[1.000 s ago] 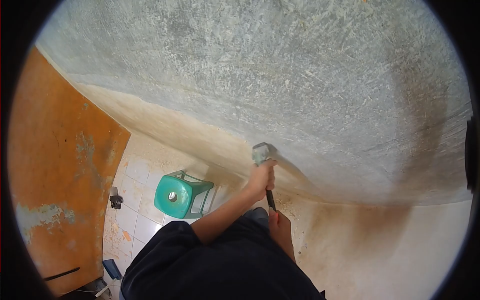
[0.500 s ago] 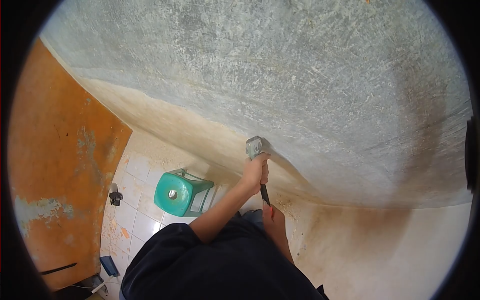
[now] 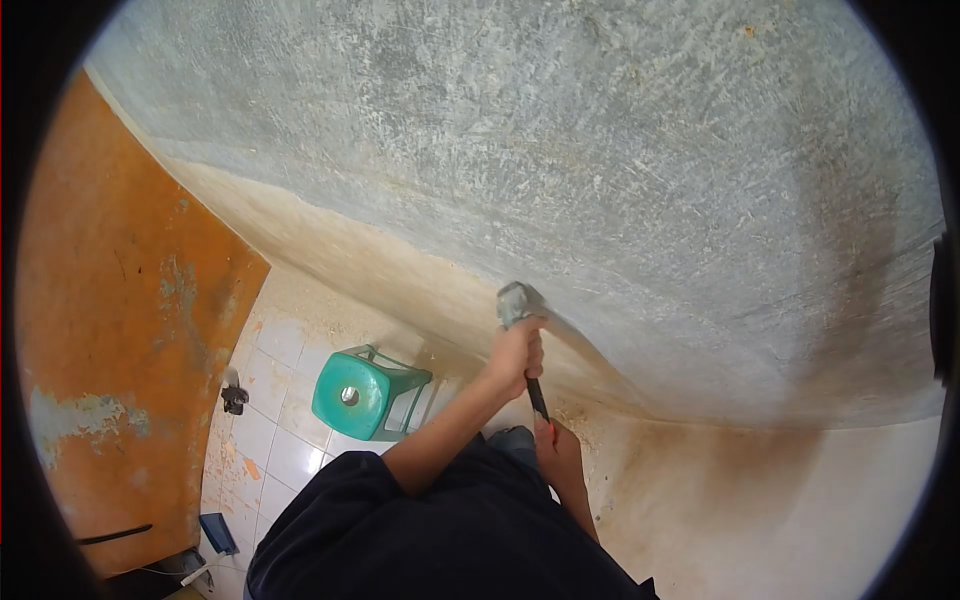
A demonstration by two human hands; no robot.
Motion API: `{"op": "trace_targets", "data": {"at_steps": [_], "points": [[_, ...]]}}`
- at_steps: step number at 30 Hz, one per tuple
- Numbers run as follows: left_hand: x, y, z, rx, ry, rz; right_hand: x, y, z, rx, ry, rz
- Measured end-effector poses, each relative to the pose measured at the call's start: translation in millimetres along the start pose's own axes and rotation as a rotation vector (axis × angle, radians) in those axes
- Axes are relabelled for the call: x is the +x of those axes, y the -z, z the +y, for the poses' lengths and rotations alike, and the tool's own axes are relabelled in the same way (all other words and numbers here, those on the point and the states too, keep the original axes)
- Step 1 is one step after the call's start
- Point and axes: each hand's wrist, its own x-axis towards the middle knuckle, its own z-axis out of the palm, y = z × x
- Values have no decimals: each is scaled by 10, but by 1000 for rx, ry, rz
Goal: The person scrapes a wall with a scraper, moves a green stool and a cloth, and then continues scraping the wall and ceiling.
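Observation:
A hand tool with a grey-green head [image 3: 513, 300] and a dark body lies against the lower part of the grey scraped wall [image 3: 600, 200], near its border with a cream strip. My left hand [image 3: 517, 355] is wrapped round the tool just below its head. Further down, my right hand [image 3: 560, 455] is closed round the tool's lower end, where a bit of red shows by the thumb. Part of the tool's body between my hands is visible; my fingers hide the rest.
A green plastic stool [image 3: 352, 395] stands on the white tiled floor [image 3: 292, 460] to the left. Beyond it are an orange surface [image 3: 130, 300], a small dark object [image 3: 234, 400] and a blue dustpan-like item [image 3: 217, 533]. Orange flakes lie on the tiles.
The view has shifted slightly, so the wall, stool and hands sit a little lower and further right. Both hands keep their hold on the tool.

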Motion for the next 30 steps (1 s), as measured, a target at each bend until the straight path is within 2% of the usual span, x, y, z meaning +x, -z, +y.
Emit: {"op": "trace_targets", "data": {"at_steps": [8, 11, 13, 15, 17, 18, 21, 25, 30], "points": [[-15, -14, -23, -20, 38, -43, -99, 75, -33, 8, -63, -56], [-23, 101, 169, 6, -41, -15, 37, -36, -129, -5, 51, -75], [-49, 32, 117, -7, -23, 36, -49, 15, -142, -8, 58, -42], [-66, -53, -31, -16, 38, -30, -124, 54, -95, -9, 59, -15], [-54, -65, -40, -31, 63, -49, -116, 148, -10, -29, -74, -38], [-28, -29, 11, -19, 46, -33, -77, 133, -42, -49, -1, -49], [-30, 61, 91, -8, 15, -13, -32, -50, -55, 9, 21, -66], [-58, 12, 40, 7, 34, -20, -149, 14, -57, 69, -58, -33], [-52, 63, 55, 46, 7, -74, -45, -165, 90, 45, 13, -58]]}}
